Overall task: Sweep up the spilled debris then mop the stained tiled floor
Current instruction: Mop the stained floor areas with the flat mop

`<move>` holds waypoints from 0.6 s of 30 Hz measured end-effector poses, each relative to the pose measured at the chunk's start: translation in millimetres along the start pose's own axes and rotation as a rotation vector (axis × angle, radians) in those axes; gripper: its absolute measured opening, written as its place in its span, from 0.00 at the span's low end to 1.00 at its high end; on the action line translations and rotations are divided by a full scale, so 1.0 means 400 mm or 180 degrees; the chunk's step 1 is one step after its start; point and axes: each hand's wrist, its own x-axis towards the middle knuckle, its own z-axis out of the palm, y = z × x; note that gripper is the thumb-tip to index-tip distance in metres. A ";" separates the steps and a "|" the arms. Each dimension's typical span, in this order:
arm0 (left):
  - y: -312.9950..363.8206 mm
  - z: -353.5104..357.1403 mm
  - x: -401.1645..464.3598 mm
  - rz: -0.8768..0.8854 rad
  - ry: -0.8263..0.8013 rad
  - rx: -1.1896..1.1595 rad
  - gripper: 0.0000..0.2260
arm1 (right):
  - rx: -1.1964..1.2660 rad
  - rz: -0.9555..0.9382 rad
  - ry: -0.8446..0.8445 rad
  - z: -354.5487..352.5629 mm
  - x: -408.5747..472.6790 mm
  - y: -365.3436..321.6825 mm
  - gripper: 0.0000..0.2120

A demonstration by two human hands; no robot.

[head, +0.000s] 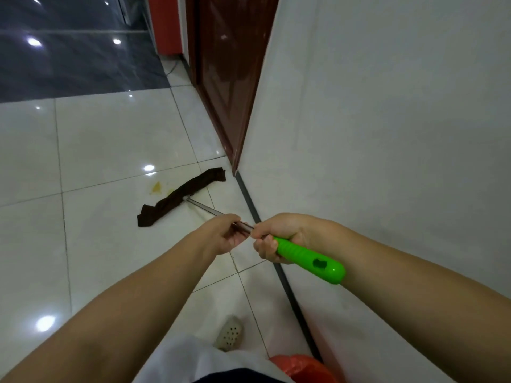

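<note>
Head view, looking down a white tiled floor (110,139) that runs along a pale wall (387,134) on the right. Both hands hold a mop, one just ahead of the other on its shaft. The right hand (279,239) is wrapped around the top of the green handle grip (312,262), fingers curled beneath it; the free end of the grip, with its hanging hole, projects back beside the right forearm. The left hand (224,234) is curled round the metal shaft (203,207) just in front of the right hand, the two hands nearly touching. The shaft slopes forward and down to the mop head (181,195), a long dark brown cloth pad lying flat on the floor, one end close to the corner where the wall meets a dark red-brown door (221,78). A yellow stain (156,187) marks the tile just beyond the pad, close to its middle. A black strip (265,239) runs along the foot of the wall. Near the bottom edge of the view appear a pale perforated shoe (229,333), white clothing (199,360) and part of a red-orange object (301,367) against the wall. Dark glossy flooring (69,51) fills the far left corner.
</note>
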 end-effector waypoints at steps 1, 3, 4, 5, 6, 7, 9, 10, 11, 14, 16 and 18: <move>-0.008 0.011 -0.012 -0.0022 -0.0065 -0.0048 0.08 | 0.0053 0.0048 -0.0039 -0.013 -0.020 0.002 0.14; -0.025 0.038 -0.042 -0.0039 -0.0222 -0.0097 0.09 | 0.0119 0.0112 -0.0082 -0.040 -0.061 0.006 0.14; -0.034 0.052 -0.056 -0.0027 -0.0297 -0.0111 0.10 | 0.0115 0.0136 -0.0081 -0.051 -0.082 0.010 0.13; -0.045 0.065 -0.067 -0.0032 -0.0376 -0.0124 0.10 | 0.0103 0.0145 -0.0065 -0.063 -0.103 0.016 0.12; -0.054 0.078 -0.078 -0.0056 -0.0459 -0.0144 0.11 | 0.0088 0.0129 -0.0036 -0.074 -0.122 0.024 0.11; -0.062 0.091 -0.085 -0.0087 -0.0529 -0.0175 0.11 | 0.0080 0.0096 -0.0003 -0.086 -0.138 0.031 0.10; -0.080 0.112 -0.101 -0.0128 -0.0616 -0.0235 0.10 | 0.0054 0.0025 0.0051 -0.106 -0.167 0.048 0.09; -0.087 0.121 -0.107 -0.0131 -0.0634 -0.0242 0.10 | 0.0019 0.0003 0.0060 -0.115 -0.176 0.055 0.09; -0.092 0.128 -0.111 -0.0123 -0.0632 -0.0236 0.10 | -0.0025 -0.0010 0.0068 -0.121 -0.181 0.059 0.09; -0.097 0.133 -0.113 -0.0065 -0.0527 -0.0188 0.10 | -0.0158 -0.0053 0.0084 -0.126 -0.169 0.061 0.08; -0.087 0.122 -0.100 0.0027 -0.0377 -0.0190 0.10 | -0.0182 -0.0070 0.0050 -0.113 -0.145 0.051 0.08; -0.073 0.103 -0.082 0.0088 -0.0241 -0.0303 0.10 | -0.0151 -0.0036 0.0021 -0.092 -0.116 0.035 0.08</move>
